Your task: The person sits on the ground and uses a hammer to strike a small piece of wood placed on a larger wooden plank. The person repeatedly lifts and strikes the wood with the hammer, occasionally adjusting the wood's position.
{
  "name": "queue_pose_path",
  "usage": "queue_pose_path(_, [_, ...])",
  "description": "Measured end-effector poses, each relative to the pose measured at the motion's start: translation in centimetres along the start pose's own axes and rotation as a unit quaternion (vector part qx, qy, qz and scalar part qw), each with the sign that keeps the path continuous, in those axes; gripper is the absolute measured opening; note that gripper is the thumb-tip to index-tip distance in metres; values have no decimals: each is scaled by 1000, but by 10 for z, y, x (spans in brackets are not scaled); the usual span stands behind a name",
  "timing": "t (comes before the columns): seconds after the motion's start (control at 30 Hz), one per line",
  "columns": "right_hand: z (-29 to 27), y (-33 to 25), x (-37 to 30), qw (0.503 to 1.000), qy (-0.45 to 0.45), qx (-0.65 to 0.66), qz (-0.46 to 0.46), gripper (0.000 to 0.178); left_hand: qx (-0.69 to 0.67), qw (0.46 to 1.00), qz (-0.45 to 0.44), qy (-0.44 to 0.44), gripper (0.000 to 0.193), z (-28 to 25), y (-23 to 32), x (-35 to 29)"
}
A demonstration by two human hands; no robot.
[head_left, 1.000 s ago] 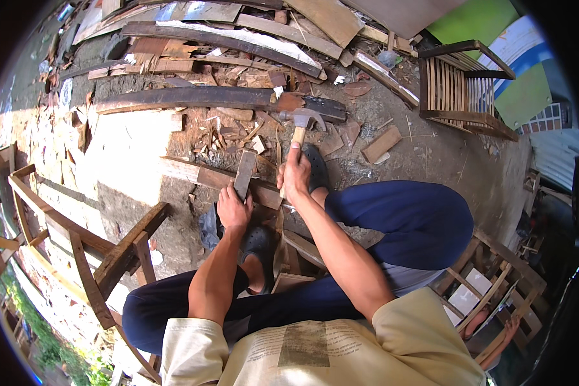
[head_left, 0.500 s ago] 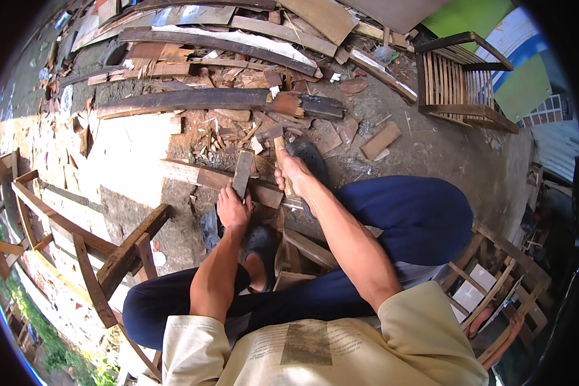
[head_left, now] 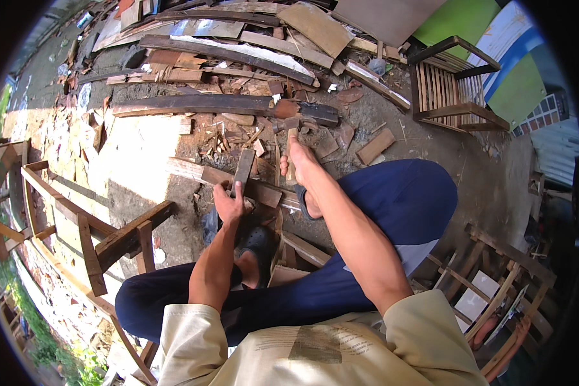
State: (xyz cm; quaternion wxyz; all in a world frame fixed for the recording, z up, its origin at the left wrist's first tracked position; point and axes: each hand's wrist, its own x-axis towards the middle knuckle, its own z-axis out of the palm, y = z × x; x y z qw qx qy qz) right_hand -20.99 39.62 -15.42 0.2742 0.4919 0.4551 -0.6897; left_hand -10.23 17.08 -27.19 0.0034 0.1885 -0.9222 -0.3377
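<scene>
My left hand grips the lower end of a short dark wood block, with the thumb up along its right side. The block stands over a longer wooden plank lying across the ground in front of my feet. My right hand is wrapped round the wooden handle of a hammer, held just right of the block and apart from it. The hammer's head points away from me, near the broken wood scraps. My fingers hide the lower part of the handle.
Long dark beams and wood scraps lie ahead. At the left stands a wooden chair frame; a slatted wooden chair is at the far right. Another person's hand touches a wooden frame at the lower right.
My left hand's grip has shifted, its thumb now upright beside the block. The hammer's head shows more clearly. My right foot has drawn back toward me, and the view has turned slightly.
</scene>
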Motion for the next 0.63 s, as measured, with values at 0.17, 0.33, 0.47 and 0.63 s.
queue_pose_path(0.17, [-11, -34, -72, 993, -41, -94, -58, 47, -53, 951, -271, -136, 85, -19, -51, 10])
queue_pose_path(0.33, [-29, -43, -161, 982, -89, -127, -112, 49, -312, 768, -293, -476, 85, -39, -70, 2])
queue_pose_path(0.47, [-53, -40, -206, 973, -60, -155, -163, 50, -93, 855, -200, -470, 74, -74, -23, 9])
queue_pose_path(0.63, [-63, -23, -203, 974, -29, -136, -178, 51, -6, 919, -62, -389, 99, -67, -46, 0])
